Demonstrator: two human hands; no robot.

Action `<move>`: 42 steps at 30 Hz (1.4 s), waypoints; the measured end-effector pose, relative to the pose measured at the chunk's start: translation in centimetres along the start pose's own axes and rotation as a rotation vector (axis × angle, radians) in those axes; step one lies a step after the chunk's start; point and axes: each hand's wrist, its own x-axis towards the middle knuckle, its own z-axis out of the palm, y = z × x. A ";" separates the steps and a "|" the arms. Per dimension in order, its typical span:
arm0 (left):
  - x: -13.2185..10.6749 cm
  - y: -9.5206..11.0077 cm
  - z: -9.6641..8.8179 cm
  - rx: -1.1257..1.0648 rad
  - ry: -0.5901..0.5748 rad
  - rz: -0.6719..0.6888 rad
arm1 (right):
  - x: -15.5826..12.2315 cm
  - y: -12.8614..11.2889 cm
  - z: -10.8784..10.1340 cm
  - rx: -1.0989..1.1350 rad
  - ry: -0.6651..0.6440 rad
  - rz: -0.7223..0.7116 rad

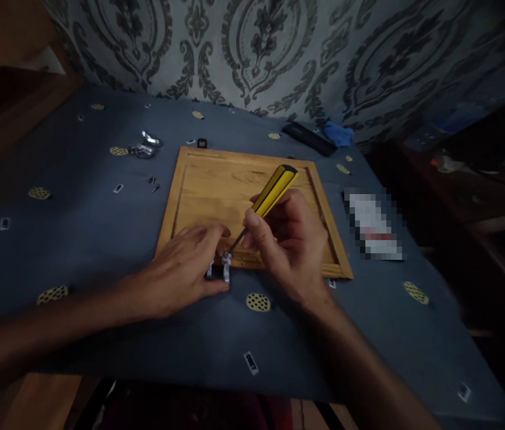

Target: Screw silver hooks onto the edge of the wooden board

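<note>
A square wooden cabinet door [216, 185] lies flat on a blue-grey cloth [77, 239]. My right hand [291, 245] is closed round a yellow-and-black screwdriver [274, 190], whose shaft slants down and left to a small metal hinge [222, 267] at the door's near edge. My left hand [183, 269] rests on the cloth and the door's corner, its fingers pinching that hinge and holding it against the edge.
Another metal hinge [145, 146] and loose screws [153, 182] lie on the cloth to the far left of the door. A dark flat object [308, 138] and a blue rag [338, 132] sit by the patterned wall. A blurred white item [373, 226] lies right of the door.
</note>
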 end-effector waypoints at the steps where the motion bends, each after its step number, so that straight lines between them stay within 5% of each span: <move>1: 0.0 0.0 0.0 0.003 0.004 0.001 | 0.0 0.0 0.0 -0.018 0.001 0.003; 26: 0.3 0.2 -0.1 0.060 -0.032 -0.013 | -0.4 0.7 0.2 0.015 -0.056 0.009; 42: 0.3 0.2 -0.1 0.039 -0.019 -0.008 | -0.4 -1.4 -0.1 0.218 -0.147 0.113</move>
